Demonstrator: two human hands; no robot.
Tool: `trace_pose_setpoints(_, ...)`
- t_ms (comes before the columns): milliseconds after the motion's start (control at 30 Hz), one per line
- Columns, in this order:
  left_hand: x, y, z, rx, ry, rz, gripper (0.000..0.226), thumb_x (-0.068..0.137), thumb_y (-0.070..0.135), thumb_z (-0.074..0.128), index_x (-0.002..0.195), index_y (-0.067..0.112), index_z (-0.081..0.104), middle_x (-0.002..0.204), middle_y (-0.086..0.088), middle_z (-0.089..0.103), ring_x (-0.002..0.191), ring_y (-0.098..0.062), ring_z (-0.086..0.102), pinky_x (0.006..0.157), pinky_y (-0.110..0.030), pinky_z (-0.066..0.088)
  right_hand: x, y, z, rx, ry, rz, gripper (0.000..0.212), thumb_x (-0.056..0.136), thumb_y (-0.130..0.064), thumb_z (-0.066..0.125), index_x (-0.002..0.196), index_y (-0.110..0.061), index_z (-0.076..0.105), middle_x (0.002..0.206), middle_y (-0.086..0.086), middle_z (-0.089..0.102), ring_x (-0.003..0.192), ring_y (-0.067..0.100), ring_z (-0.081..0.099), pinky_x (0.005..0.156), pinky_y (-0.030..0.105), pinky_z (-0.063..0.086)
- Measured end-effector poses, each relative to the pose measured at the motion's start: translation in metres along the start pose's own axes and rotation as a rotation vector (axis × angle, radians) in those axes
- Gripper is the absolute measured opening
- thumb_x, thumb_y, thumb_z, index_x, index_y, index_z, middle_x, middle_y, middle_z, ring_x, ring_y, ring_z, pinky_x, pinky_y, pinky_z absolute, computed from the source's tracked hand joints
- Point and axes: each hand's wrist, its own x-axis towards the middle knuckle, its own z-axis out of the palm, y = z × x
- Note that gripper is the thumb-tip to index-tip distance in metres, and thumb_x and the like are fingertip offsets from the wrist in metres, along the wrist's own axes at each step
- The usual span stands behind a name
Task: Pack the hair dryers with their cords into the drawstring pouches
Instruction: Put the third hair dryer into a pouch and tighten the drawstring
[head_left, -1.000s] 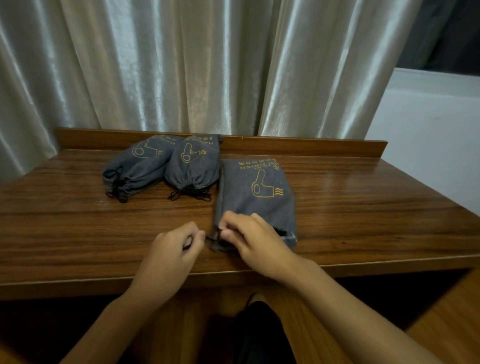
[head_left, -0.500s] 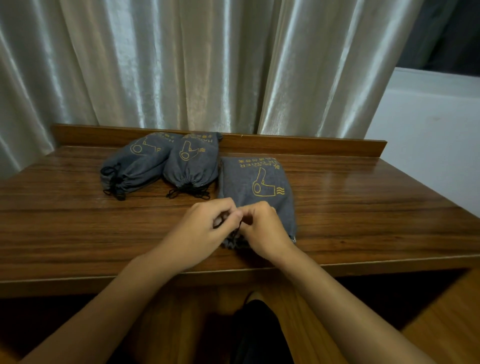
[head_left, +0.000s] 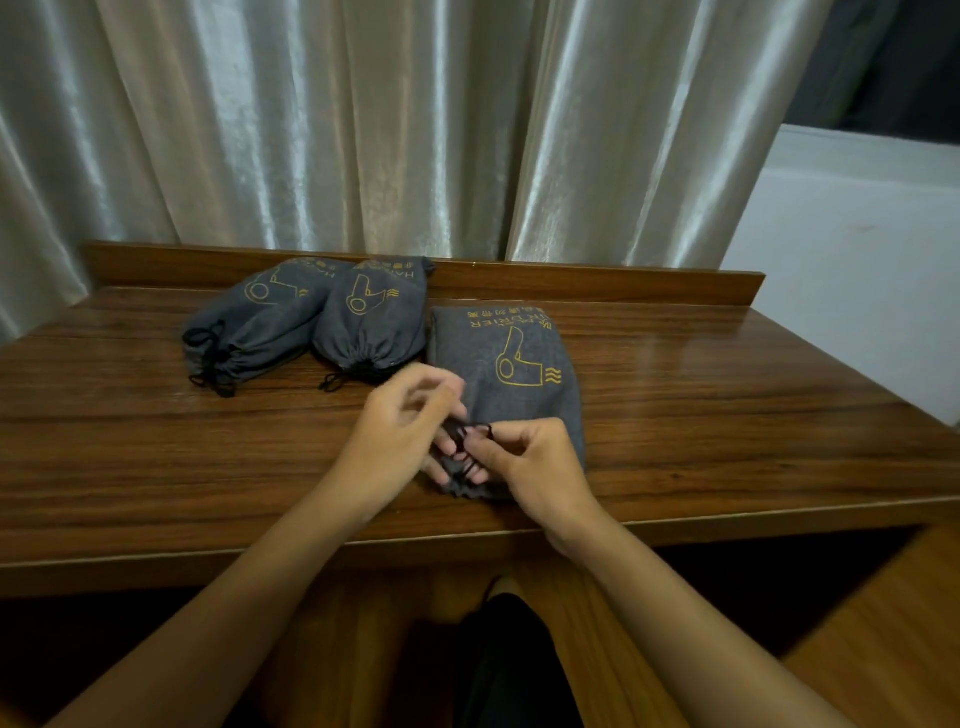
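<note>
Drawstring (head_left: 470, 447): pinched by both hands at the near pouch's (head_left: 524, 374) mouth.
Left hand (head_left: 402, 434): fingers curled.
Right hand (head_left: 530, 465): fingers curled.

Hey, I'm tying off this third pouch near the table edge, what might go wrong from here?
1. The pouch has its gathered mouth close to the front edge of the table; a hard tug on the cord might drag it off.
2. The cord loops around the left hand's fingers while the right hand pinches it, so it may snag or knot badly.
</note>
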Motion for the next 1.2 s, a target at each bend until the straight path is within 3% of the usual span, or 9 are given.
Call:
trace_pose_setpoints(100, -0.005, -0.005, -0.001, -0.057, 0.110, -0.116, 0.010, 0.098, 0.011, 0.053, 0.104, 0.006, 0.059, 0.092, -0.017, 0.061, 0.057, -0.010, 0.060, 0.042, -0.035, 0.056, -0.001, 0.004, 0.000, 0.086, 0.034, 0.045, 0.014, 0.093, -0.003, 0.061, 0.095, -0.005, 0.075, 0.068, -0.001, 0.071, 0.056, 0.005, 0.061, 0.059, 0.016, 0.052)
trace_pose_setpoints(300, -0.007, -0.017, -0.001, 0.203, -0.019, -0.016, 0.009, 0.088, 0.006, 0.068, 0.096, 0.007, 0.070, 0.086, -0.017, 0.070, 0.046, -0.001, 0.056, 0.041, -0.016, 0.044, -0.001, 0.001, -0.002, 0.154, 0.056, 0.063, 0.015, 0.093, -0.003, 0.063, 0.100, 0.003, 0.074, 0.070, 0.009, 0.070, 0.055, 0.009, 0.060, 0.057, 0.017, 0.053)
trace_pose_setpoints(433, -0.003, -0.018, 0.002, 0.181, 0.039, 0.007, 0.008, 0.085, 0.009, 0.072, 0.091, 0.013, 0.076, 0.072, 0.004, 0.072, 0.044, 0.003, 0.052, 0.040, -0.012, 0.039, -0.001, -0.001, -0.004, 0.166, 0.060, 0.086, 0.015, 0.094, -0.004, 0.061, 0.098, 0.007, 0.072, 0.070, 0.013, 0.071, 0.057, 0.012, 0.064, 0.052, 0.018, 0.052)
trace_pose_setpoints(533, -0.003, -0.020, 0.004, 0.075, 0.167, -0.066, 0.010, 0.085, 0.009, 0.072, 0.083, 0.018, 0.077, 0.067, 0.004, 0.071, 0.048, -0.001, 0.052, 0.041, -0.017, 0.042, 0.001, -0.001, -0.006, 0.140, 0.100, 0.127, 0.015, 0.095, -0.010, 0.063, 0.093, 0.000, 0.074, 0.078, 0.014, 0.075, 0.063, 0.014, 0.069, 0.051, 0.021, 0.052)
trace_pose_setpoints(600, -0.005, -0.021, 0.005, 0.033, 0.179, -0.090, 0.006, 0.086, 0.009, 0.071, 0.085, 0.014, 0.075, 0.071, -0.005, 0.070, 0.051, -0.004, 0.054, 0.043, -0.019, 0.046, 0.002, 0.002, -0.009, -0.036, 0.150, 0.087, 0.013, 0.093, -0.017, 0.067, 0.088, -0.012, 0.077, 0.077, 0.005, 0.077, 0.070, 0.015, 0.072, 0.057, 0.027, 0.053)
trace_pose_setpoints(733, -0.013, -0.020, 0.006, 0.198, 0.116, 0.105, 0.008, 0.084, 0.007, 0.072, 0.083, 0.014, 0.073, 0.070, 0.004, 0.067, 0.054, -0.002, 0.055, 0.049, -0.014, 0.043, 0.006, 0.005, -0.012, -0.287, 0.178, -0.023, 0.011, 0.090, -0.023, 0.071, 0.081, -0.020, 0.078, 0.072, -0.007, 0.075, 0.070, 0.007, 0.072, 0.069, 0.032, 0.058)
trace_pose_setpoints(900, -0.025, -0.021, 0.006, 0.594, 0.067, 0.425, 0.010, 0.079, 0.015, 0.079, 0.083, 0.021, 0.071, 0.079, 0.009, 0.060, 0.066, -0.012, 0.056, 0.058, -0.030, 0.047, 0.011, 0.002, -0.008, -0.151, 0.207, 0.090, 0.014, 0.088, -0.017, 0.073, 0.075, -0.018, 0.076, 0.072, 0.008, 0.075, 0.067, 0.014, 0.066, 0.067, 0.034, 0.054)
trace_pose_setpoints(1067, -0.025, -0.020, 0.008, 0.625, 0.098, 0.467, 0.007, 0.081, 0.020, 0.077, 0.081, 0.023, 0.070, 0.079, 0.009, 0.059, 0.065, -0.012, 0.055, 0.058, -0.039, 0.048, 0.012, -0.006, -0.009, -0.128, 0.167, 0.150, 0.014, 0.090, -0.015, 0.070, 0.078, -0.012, 0.075, 0.065, 0.011, 0.072, 0.056, 0.015, 0.065, 0.050, 0.020, 0.046)
trace_pose_setpoints(1200, -0.025, -0.019, 0.009, 0.641, 0.085, 0.466, 0.008, 0.080, 0.022, 0.077, 0.081, 0.025, 0.070, 0.080, 0.010, 0.059, 0.067, -0.009, 0.055, 0.058, -0.039, 0.049, 0.013, -0.012, -0.010, -0.077, 0.139, 0.179, 0.012, 0.091, -0.009, 0.068, 0.081, -0.006, 0.075, 0.070, 0.015, 0.073, 0.057, 0.020, 0.067, 0.057, 0.028, 0.057)
